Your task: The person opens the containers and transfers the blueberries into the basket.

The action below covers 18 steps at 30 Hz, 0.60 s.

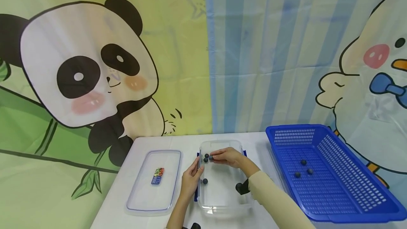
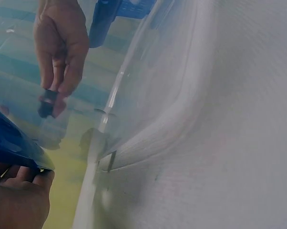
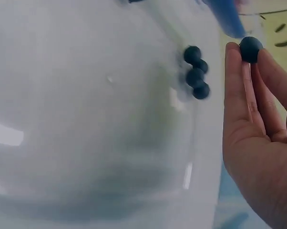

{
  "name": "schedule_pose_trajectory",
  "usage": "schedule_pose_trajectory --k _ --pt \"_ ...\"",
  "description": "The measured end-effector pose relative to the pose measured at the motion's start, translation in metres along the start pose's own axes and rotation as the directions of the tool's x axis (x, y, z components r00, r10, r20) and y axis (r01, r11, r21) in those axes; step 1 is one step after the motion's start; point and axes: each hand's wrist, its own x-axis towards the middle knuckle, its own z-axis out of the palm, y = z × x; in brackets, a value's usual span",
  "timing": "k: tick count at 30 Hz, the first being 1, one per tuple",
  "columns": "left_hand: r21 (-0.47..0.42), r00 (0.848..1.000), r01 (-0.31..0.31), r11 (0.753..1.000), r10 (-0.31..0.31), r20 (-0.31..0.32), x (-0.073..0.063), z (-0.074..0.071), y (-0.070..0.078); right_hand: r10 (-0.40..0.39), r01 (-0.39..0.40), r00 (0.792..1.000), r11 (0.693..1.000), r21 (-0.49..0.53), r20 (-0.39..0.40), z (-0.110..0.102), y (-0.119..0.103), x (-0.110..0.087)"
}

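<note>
A clear plastic box (image 1: 222, 193) with blue side latches stands open on the white table. My left hand (image 1: 190, 179) holds its left side, thumb at the rim; in the left wrist view, the fingers (image 2: 26, 176) curl at a blue latch (image 2: 12, 143). Over the box, my right hand (image 1: 229, 157) pinches a small dark ball (image 3: 251, 49) between thumb and fingertips. Two more dark balls (image 1: 206, 159) sit close by at the box's left side, and another ball (image 1: 205, 181) lies nearer the front. The right wrist view shows dark balls (image 3: 195, 76) along the wall, some perhaps reflections.
To the right stands a blue plastic basket (image 1: 337, 218) with three dark balls (image 1: 303, 162) on its bottom. A clear lid (image 1: 140, 190) with a colourful label lies left of the box. Behind the table hangs a cartoon-printed curtain (image 1: 235, 63).
</note>
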Motion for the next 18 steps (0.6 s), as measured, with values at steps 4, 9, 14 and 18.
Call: schedule_pose_trajectory --k 4,9,14,18 --pt "-0.015 1.000 0.006 1.000 -0.006 0.004 -0.004 0.002 0.011 -0.027 0.025 0.999 0.999 0.042 0.043 -0.021 -0.019 -0.017" --pt "0.041 0.999 0.034 0.999 -0.033 -0.022 0.000 0.001 -0.005 -0.080 0.069 0.989 0.994 0.090 0.122 -0.054 -0.045 -0.045" --pt "0.082 0.998 0.037 0.996 -0.033 -0.053 0.005 -0.001 -0.019 -0.115 0.100 0.988 0.986 0.135 0.105 -0.099 -0.062 -0.079" --pt "0.072 0.998 0.033 0.997 -0.029 -0.061 0.006 -0.001 -0.019 -0.124 0.108 0.991 0.968 0.225 0.056 -0.147 -0.063 -0.108"
